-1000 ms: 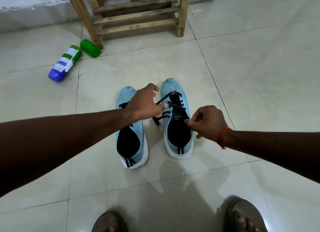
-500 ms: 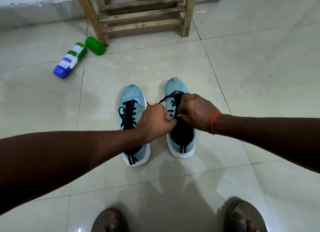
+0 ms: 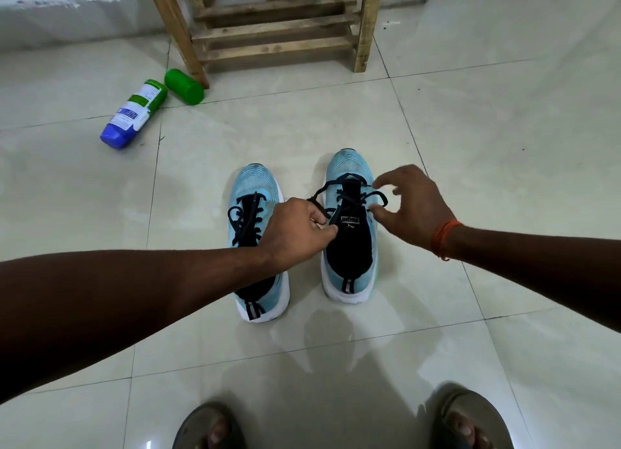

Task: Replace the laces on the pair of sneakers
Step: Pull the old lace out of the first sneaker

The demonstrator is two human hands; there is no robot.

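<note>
Two light-blue sneakers with white soles stand side by side on the tiled floor, toes pointing away. The left sneaker (image 3: 257, 193) carries a black lace (image 3: 244, 220) threaded up its front. The right sneaker (image 3: 349, 166) has a loose black lace (image 3: 349, 200) crossing its upper eyelets. My left hand (image 3: 295, 233) sits between the shoes and pinches that lace near the tongue. My right hand (image 3: 413, 206) hovers over the right side of the right sneaker, fingers spread and curved, thumb and forefinger close to a lace loop, holding nothing that I can make out.
A blue-capped green and white bottle (image 3: 134, 116) lies on the floor at the far left beside a green cap (image 3: 184, 86). A wooden stool frame (image 3: 272, 38) stands behind the shoes. My sandalled feet (image 3: 208, 428) are at the bottom edge.
My right hand has let go of the lace, opened and shifted right off the shoe's tongue. My left hand stays pinched on the lace and has moved slightly toward the right sneaker.
</note>
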